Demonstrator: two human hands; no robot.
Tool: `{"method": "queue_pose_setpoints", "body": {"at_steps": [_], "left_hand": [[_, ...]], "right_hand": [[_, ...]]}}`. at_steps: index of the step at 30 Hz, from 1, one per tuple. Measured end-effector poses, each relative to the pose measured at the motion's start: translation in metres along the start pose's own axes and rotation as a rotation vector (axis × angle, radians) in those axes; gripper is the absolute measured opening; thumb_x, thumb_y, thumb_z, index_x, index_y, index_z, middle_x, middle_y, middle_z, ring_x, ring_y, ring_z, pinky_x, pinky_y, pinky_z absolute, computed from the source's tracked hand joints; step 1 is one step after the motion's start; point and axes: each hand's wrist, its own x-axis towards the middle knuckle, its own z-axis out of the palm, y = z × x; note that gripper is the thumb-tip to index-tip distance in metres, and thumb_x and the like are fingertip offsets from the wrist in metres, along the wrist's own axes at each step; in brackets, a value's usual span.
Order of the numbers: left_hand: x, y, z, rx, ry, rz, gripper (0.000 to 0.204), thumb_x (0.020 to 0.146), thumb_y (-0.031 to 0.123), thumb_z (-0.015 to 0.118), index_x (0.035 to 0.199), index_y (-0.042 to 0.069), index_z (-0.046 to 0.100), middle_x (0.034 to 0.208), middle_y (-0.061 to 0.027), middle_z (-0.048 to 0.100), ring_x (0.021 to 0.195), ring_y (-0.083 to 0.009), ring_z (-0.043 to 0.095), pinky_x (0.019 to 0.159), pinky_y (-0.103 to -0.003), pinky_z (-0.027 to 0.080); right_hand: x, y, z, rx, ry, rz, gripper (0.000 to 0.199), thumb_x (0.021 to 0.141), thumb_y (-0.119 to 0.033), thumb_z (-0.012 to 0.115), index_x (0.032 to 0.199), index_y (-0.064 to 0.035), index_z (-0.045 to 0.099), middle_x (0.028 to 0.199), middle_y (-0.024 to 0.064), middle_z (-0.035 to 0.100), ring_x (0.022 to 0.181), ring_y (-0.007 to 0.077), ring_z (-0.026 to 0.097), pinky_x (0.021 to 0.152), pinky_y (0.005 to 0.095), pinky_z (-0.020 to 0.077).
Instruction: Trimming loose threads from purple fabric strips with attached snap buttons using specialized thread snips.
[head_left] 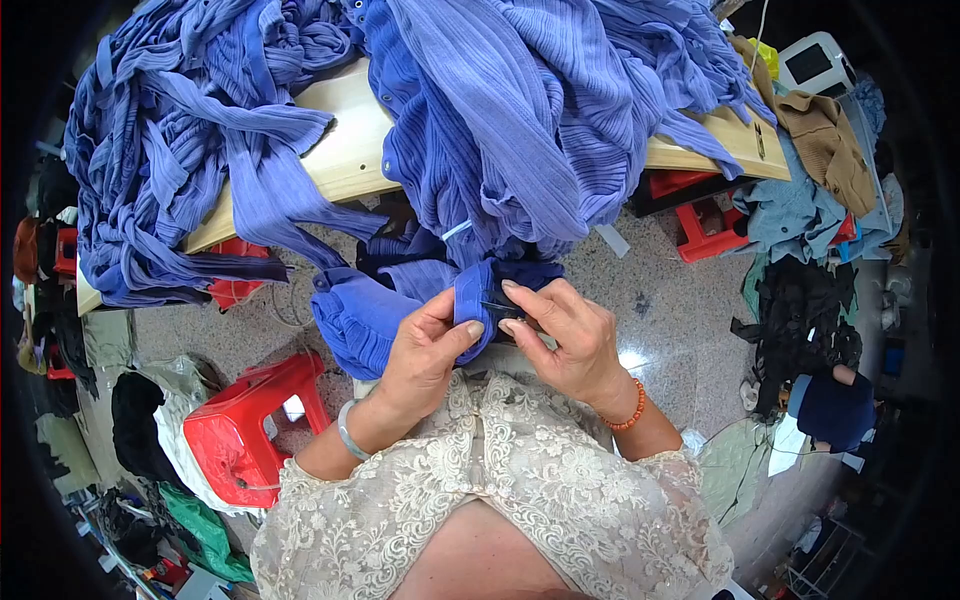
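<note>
Both hands meet over her lap: the left hand (425,350) pinches a folded edge of blue knit cloth (400,305), while the right hand (560,335) pinches a small dark tool (503,309) lying crosswise, tip pointing left into the fold. Behind, more blue garments (480,110) spill off the wooden table (345,150).

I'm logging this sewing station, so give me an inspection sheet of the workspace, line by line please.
Surface: pale wooden table, mostly buried under clothes.
Job's things: blue ribbed garment folded over the fingers; small dark tool at its edge, kind unclear.
Clutter: heap of blue garments; brown jacket.
Grippers: left hand pinches the fabric; right hand holds the tool.
Cables: nothing seen.
Surroundings: red plastic stool, speckled stone floor, dark clothes.
</note>
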Motion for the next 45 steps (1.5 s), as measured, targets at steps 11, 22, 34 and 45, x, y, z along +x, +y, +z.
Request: {"method": "queue_pose_setpoints", "body": {"at_steps": [11,22,34,45], "left_hand": [[0.002,-0.007,0.003,0.041,0.016,0.06,0.042,0.088,0.001,0.058,0.129,-0.001,0.05,0.117,-0.0037,0.059,0.103,-0.0082,0.054,0.093,-0.024,0.042],[-0.001,-0.001,0.005,0.009,-0.02,-0.006,0.045,0.087,0.002,0.06,0.13,0.0,0.049,0.116,-0.0025,0.059,0.104,-0.0084,0.054,0.094,-0.025,0.041],[0.003,0.004,0.004,-0.094,-0.003,0.013,0.038,0.091,0.004,0.051,0.128,-0.004,0.049,0.118,-0.0072,0.06,0.107,-0.0112,0.055,0.096,-0.027,0.04],[0.004,0.006,0.001,-0.163,0.011,0.02,0.035,0.096,0.009,0.044,0.128,-0.005,0.047,0.117,-0.009,0.061,0.104,-0.0118,0.058,0.092,-0.026,0.044]], "right_hand": [[-0.002,-0.001,-0.002,0.011,-0.021,-0.001,0.038,0.072,-0.009,0.076,0.109,-0.0066,0.066,0.075,0.0057,0.06,0.054,0.0164,0.058,0.048,0.0284,0.0452],[0.002,0.01,0.011,0.139,0.132,0.069,0.038,0.075,-0.006,0.074,0.111,-0.0043,0.065,0.075,0.0071,0.059,0.055,0.0143,0.052,0.049,0.0265,0.0427],[-0.001,0.007,-0.004,0.133,-0.043,-0.044,0.04,0.07,-0.01,0.077,0.109,-0.0078,0.067,0.071,0.0059,0.058,0.054,0.0178,0.056,0.048,0.0291,0.0441],[-0.001,0.012,-0.006,0.16,-0.094,-0.05,0.041,0.07,-0.01,0.077,0.109,-0.0083,0.067,0.071,0.0057,0.059,0.055,0.017,0.057,0.048,0.0283,0.0441]]}}
